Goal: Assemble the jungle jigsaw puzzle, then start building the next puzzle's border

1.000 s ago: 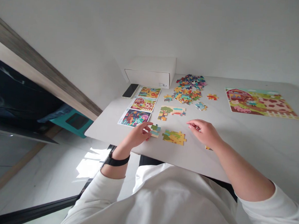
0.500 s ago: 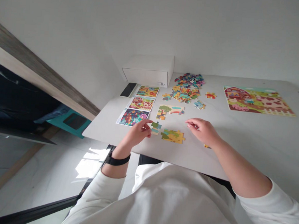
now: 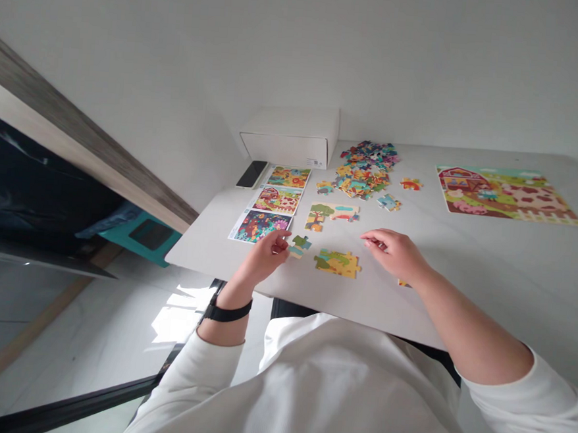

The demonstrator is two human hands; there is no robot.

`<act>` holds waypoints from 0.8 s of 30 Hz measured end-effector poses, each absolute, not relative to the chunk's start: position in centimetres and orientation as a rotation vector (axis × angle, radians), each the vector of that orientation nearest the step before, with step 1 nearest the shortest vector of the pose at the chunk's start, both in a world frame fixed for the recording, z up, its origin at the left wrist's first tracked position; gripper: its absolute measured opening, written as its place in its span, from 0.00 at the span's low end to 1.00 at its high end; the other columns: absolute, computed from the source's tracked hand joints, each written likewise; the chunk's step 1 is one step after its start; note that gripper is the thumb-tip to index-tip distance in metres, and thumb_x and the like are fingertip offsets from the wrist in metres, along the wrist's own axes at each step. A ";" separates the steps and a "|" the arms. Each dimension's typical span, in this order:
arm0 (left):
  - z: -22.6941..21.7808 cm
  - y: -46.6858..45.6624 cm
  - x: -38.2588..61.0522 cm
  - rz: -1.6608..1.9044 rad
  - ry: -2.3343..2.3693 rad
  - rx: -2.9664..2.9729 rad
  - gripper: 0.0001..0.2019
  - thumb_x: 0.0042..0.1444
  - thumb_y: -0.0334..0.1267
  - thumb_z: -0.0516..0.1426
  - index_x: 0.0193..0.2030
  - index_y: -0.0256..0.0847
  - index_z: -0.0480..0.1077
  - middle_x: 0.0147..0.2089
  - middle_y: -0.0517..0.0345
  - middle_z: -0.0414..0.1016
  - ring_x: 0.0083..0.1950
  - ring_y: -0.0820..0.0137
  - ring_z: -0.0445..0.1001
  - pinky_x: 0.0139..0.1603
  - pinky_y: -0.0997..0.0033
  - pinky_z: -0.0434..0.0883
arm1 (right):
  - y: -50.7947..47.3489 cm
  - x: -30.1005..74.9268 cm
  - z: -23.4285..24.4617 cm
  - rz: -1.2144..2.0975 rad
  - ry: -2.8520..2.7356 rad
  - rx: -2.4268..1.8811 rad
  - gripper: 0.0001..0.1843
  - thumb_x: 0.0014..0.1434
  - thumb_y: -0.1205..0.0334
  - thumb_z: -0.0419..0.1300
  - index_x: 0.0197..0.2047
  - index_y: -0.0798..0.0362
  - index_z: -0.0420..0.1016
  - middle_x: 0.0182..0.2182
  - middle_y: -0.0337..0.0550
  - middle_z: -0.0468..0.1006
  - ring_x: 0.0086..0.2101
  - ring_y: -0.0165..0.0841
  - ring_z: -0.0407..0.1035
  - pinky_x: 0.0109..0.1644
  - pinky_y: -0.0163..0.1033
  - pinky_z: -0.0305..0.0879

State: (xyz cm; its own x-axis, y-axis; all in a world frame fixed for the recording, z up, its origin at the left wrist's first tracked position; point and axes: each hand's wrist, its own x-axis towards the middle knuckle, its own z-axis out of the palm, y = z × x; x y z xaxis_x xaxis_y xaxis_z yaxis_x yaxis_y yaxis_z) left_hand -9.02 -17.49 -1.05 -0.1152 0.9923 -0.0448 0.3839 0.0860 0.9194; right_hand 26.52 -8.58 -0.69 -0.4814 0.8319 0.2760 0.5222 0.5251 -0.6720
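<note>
My left hand (image 3: pixel 267 251), with a black band at the wrist, has curled fingers at the left edge of a small joined puzzle section (image 3: pixel 301 242), green above and pale blue below. Its fingertips seem to grip that edge. To the right lies a yellow-green puzzle section (image 3: pixel 338 263) of several joined pieces. My right hand (image 3: pixel 390 249) hovers or rests beyond it, fingers drawn together, with nothing visible in them. Partly covered by the right forearm is a yellow puzzle piece (image 3: pixel 404 283). Farther back sits a section with a tree (image 3: pixel 320 212).
A heap of loose puzzle pieces (image 3: pixel 366 166) lies at the back, with single pieces around it. Picture cards (image 3: pixel 276 200) and a phone (image 3: pixel 251 173) are at the left, before a white box (image 3: pixel 289 134). A finished farm puzzle (image 3: pixel 505 195) lies at right.
The small green-and-blue section has turned slightly and shifted a little left with my left hand. My right hand has hardly moved. The whole view has shifted slightly.
</note>
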 end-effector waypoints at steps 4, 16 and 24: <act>0.0 -17.3 -9.2 1.171 1.556 1.422 0.22 0.54 0.38 0.67 0.56 0.40 0.76 0.39 0.60 0.77 0.38 0.71 0.76 0.42 0.70 0.74 | -8.7 26.5 -0.7 0.701 -2.186 -1.107 0.12 0.70 0.60 0.60 0.48 0.46 0.86 0.45 0.44 0.89 0.38 0.38 0.82 0.45 0.44 0.79; -0.7 -16.7 -9.0 1.214 1.524 1.215 0.22 0.50 0.42 0.71 0.51 0.41 0.75 0.40 0.62 0.73 0.34 0.73 0.77 0.37 0.70 0.78 | -8.7 26.6 -0.7 0.715 -2.207 -1.119 0.13 0.71 0.59 0.60 0.49 0.45 0.86 0.47 0.43 0.89 0.40 0.38 0.82 0.46 0.44 0.79; -0.8 -17.3 -8.7 1.176 1.574 1.106 0.19 0.52 0.42 0.70 0.49 0.41 0.74 0.44 0.62 0.72 0.36 0.72 0.80 0.42 0.61 0.86 | -8.8 26.4 -0.7 0.733 -2.218 -1.083 0.12 0.71 0.59 0.59 0.48 0.46 0.86 0.46 0.44 0.89 0.40 0.38 0.82 0.45 0.43 0.79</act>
